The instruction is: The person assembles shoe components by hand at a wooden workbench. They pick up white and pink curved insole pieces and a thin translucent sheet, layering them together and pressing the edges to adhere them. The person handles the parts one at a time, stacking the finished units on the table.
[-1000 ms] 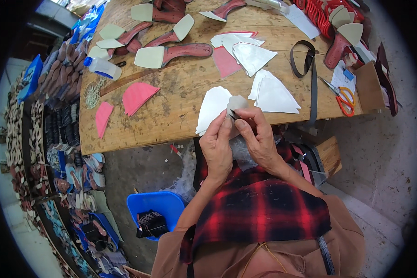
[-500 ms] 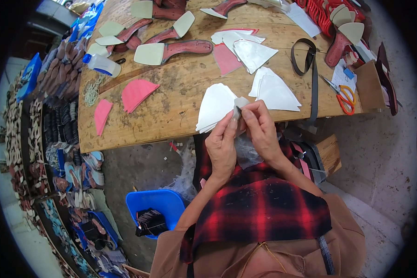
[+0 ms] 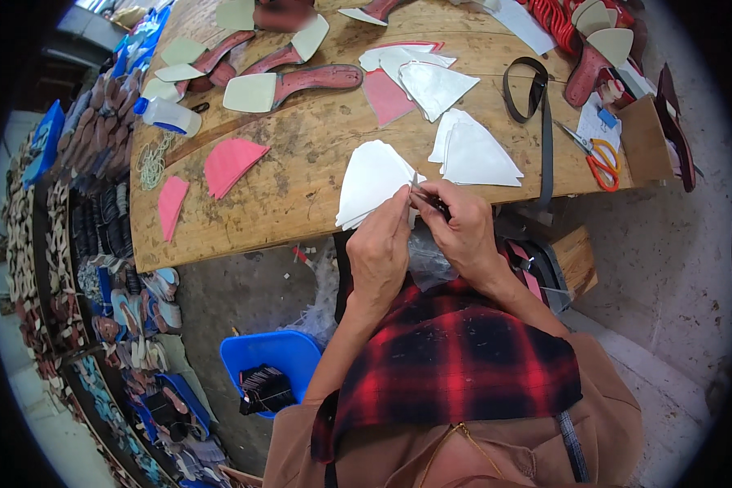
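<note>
Just past the table's near edge, my right hand [image 3: 466, 226] grips a small dark tool [image 3: 433, 203] with a thin, pale pointed tip; fingers hide most of it. My left hand [image 3: 380, 244] is beside it, its fingers pressed together at the tool's tip. Whatever they pinch is hidden. Directly beyond my left hand lies a stack of white fan-shaped pieces [image 3: 372, 180]. A second stack of white pieces [image 3: 477, 152] is beyond my right hand. Below my hands a crumpled clear plastic bag [image 3: 431, 262] hangs over a red-and-black checked apron [image 3: 455, 354].
The wooden table [image 3: 301, 175] bears pink pieces [image 3: 234, 165], pale-ended red shoe forms [image 3: 321, 79], a bottle [image 3: 171, 116], a black strap [image 3: 546, 154] and orange-handled scissors [image 3: 602, 163]. A blue bin [image 3: 289, 348] stands on the floor at left, near racks of shoe parts [image 3: 110, 122].
Both hands have turned. The greyish piece between my fingertips is no longer visible, and the dark tool in my right hand shows more. The tabletop has shifted slightly left in view.
</note>
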Demonstrator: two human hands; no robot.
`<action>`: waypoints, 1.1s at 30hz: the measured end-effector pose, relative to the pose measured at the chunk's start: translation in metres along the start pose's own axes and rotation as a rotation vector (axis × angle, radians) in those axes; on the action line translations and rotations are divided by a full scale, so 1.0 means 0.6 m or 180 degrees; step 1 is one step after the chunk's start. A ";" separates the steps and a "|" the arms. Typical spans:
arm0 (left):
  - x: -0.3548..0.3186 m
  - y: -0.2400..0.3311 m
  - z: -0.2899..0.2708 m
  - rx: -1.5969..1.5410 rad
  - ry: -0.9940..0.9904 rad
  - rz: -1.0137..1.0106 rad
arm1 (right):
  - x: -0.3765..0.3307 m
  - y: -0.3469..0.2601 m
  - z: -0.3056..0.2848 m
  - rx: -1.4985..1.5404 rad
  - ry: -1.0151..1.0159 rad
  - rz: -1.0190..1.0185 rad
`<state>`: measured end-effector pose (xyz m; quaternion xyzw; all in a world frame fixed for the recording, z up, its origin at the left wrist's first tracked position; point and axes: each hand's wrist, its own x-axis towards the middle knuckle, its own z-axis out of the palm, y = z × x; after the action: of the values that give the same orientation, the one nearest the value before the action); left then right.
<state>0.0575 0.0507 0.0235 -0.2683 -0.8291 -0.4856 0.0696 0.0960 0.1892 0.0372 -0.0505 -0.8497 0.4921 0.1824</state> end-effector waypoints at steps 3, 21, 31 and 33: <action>0.005 -0.001 -0.007 -0.0015 -0.0089 0.0142 | 0.007 -0.007 -0.007 -0.0229 -0.0072 -0.0439; 0.005 -0.025 -0.009 -0.2604 -0.0468 -0.2249 | -0.015 0.029 0.017 0.0798 -0.0194 0.0507; -0.003 -0.010 0.018 -0.1844 0.0255 -0.1607 | -0.023 0.020 0.027 0.1481 -0.0051 0.1105; -0.002 -0.003 0.010 -0.1449 0.0161 -0.1293 | -0.017 0.011 0.026 0.1672 -0.0144 0.1369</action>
<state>0.0583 0.0544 0.0185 -0.0935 -0.7336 -0.6695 -0.0702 0.0993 0.1775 0.0218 -0.1690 -0.6677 0.7223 0.0624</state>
